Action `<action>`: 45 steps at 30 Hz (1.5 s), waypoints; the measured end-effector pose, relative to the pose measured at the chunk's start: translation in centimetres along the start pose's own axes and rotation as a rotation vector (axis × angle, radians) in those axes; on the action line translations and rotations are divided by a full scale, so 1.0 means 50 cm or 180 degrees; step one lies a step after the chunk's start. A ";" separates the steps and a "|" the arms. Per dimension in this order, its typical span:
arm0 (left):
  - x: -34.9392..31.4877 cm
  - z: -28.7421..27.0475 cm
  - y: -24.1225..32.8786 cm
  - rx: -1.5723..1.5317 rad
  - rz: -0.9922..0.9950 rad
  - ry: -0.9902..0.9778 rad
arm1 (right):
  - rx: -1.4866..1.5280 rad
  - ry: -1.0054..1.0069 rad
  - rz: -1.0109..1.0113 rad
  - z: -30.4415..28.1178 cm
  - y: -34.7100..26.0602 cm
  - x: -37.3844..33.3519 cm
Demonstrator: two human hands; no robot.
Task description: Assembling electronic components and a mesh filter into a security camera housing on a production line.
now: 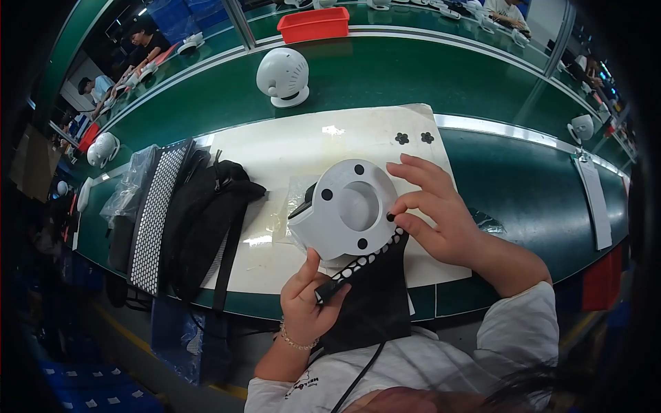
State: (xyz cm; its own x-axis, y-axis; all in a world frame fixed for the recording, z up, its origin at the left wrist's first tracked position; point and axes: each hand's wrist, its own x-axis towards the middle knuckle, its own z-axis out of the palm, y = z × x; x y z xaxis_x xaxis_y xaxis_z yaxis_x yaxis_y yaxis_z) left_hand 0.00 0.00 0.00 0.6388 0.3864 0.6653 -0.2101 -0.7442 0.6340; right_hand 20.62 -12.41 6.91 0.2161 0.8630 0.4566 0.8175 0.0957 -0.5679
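Note:
In front of me a white appliance (311,225) lies with its round base turned up, its middle recessed. Several black round pads (359,169) are stuck around the base's rim. My right hand (444,220) pinches one small black pad (390,217) between thumb and forefinger, right at the rim's right side; the other fingers are raised. My left hand (306,296) is closed around the lower end of a black strip (354,266) with a row of white round holes. The left thumb points up beside the appliance's lower edge; whether it touches is hard to tell.
A cream mat (268,151) covers the bench under the appliance. To the left are a black bag (206,206) and a perforated black sheet (157,220). Two dark flower-shaped pieces (414,138) lie at the mat's far right. A white round-headed unit (283,77) and red bin (314,25) stand beyond.

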 end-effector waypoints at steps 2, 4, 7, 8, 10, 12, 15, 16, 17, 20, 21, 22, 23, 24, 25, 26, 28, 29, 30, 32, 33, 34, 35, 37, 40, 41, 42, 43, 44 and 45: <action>-0.002 -0.003 -0.003 0.0008 -0.0031 0.0013 | -0.0680 0.0248 -0.0476 0.002 -0.003 -0.003; -0.001 0.003 0.001 -0.0007 -0.0044 0.0036 | -0.1126 0.0332 -0.0868 0.000 0.003 -0.015; 0.001 0.005 0.004 -0.0021 -0.0073 0.0034 | -0.1646 0.0527 -0.1374 0.003 0.014 -0.017; 0.002 0.005 0.004 -0.0023 -0.0092 0.0028 | -0.1434 0.0454 -0.1212 -0.002 0.014 -0.014; 0.004 0.004 0.003 -0.0049 -0.0071 0.0009 | -0.0922 0.0474 -0.0796 -0.002 0.023 -0.007; 0.003 0.002 0.003 -0.0061 -0.0053 -0.0002 | 0.1092 0.0679 0.0463 0.033 0.045 -0.012; -0.001 -0.001 0.003 -0.0074 -0.0124 -0.0002 | 0.3780 -0.0211 0.2564 0.041 0.029 0.011; -0.004 -0.003 0.003 -0.0047 -0.0176 0.0008 | 0.3621 -0.0397 0.2263 0.045 0.028 0.007; -0.005 -0.005 0.001 -0.0018 -0.0229 0.0021 | 0.3621 -0.0407 0.2247 0.041 0.027 0.012; -0.006 -0.006 0.002 0.0034 -0.0135 -0.0053 | 0.3370 -0.0208 0.1735 0.032 0.042 0.021; -0.004 -0.009 0.003 -0.0027 -0.0202 -0.0056 | 0.3584 0.0020 0.1798 0.027 0.057 0.027; -0.003 -0.014 0.003 -0.0017 -0.0197 -0.0032 | 0.3778 0.0255 0.1867 0.016 0.068 0.034; -0.003 -0.019 0.002 -0.0031 -0.0226 -0.0097 | 0.3685 0.0759 0.2114 0.000 0.070 0.044; -0.002 -0.022 -0.001 -0.0055 -0.0243 -0.0166 | 0.3737 0.0714 0.1899 -0.024 0.099 0.053; 0.000 -0.021 -0.001 -0.0066 -0.0220 -0.0146 | 0.3577 0.1113 0.1900 -0.041 0.135 0.057; 0.001 -0.023 0.000 -0.0029 -0.0256 -0.0200 | 0.3317 0.1408 0.1698 -0.058 0.175 0.064; 0.000 -0.026 -0.002 0.0011 -0.0266 -0.0240 | 0.1716 0.1807 0.1798 -0.089 0.249 0.093; -0.003 -0.028 -0.006 0.0013 -0.0298 -0.0229 | 0.0614 0.1912 0.1925 -0.094 0.265 0.115; -0.004 -0.029 -0.007 -0.0022 -0.0311 -0.0237 | 0.0602 0.1926 0.1906 -0.105 0.305 0.119; 0.002 -0.026 0.001 -0.0087 -0.0311 -0.0239 | -0.3758 0.1452 0.0644 -0.134 0.417 0.079; 0.003 -0.024 0.003 -0.0099 -0.0360 -0.0223 | -0.3828 0.1330 0.0905 -0.146 0.452 0.060; 0.003 -0.025 0.004 -0.0093 -0.0341 -0.0221 | -0.3877 0.1217 0.1157 -0.154 0.489 0.043; 0.002 -0.026 0.004 -0.0071 -0.0362 -0.0235 | -0.3970 0.1322 0.1350 -0.153 0.538 0.019; 0.001 -0.026 0.000 -0.0062 -0.0392 -0.0266 | -0.3693 0.1077 0.1983 -0.146 0.547 0.022; 0.001 -0.029 0.003 -0.0026 -0.0454 -0.0291 | -0.3060 0.0845 0.2690 -0.128 0.520 0.033; 0.000 -0.030 0.004 0.0003 -0.0429 -0.0307 | -0.2844 0.1056 0.2289 -0.117 0.501 0.036; 0.001 -0.029 0.004 0.0045 -0.0405 -0.0308 | -0.2615 0.1258 0.1868 -0.105 0.481 0.048; 0.002 -0.027 0.004 0.0038 -0.0407 -0.0308 | -0.2067 0.1244 0.1612 -0.093 0.456 0.061; 0.004 -0.026 0.004 0.0032 -0.0366 -0.0339 | -0.1516 0.1222 0.1347 -0.077 0.430 0.080; 0.005 -0.024 0.002 0.0013 -0.0322 -0.0383 | -0.1256 0.1055 0.1237 -0.055 0.407 0.098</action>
State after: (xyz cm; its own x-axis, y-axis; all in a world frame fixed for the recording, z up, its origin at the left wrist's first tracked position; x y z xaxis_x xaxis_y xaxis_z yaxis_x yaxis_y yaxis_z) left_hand -0.75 0.67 0.71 0.7408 0.3915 0.5459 -0.1374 -0.7071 0.6937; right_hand 39.77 -7.58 -0.51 0.6379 0.5931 0.4913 0.7675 -0.4371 -0.4688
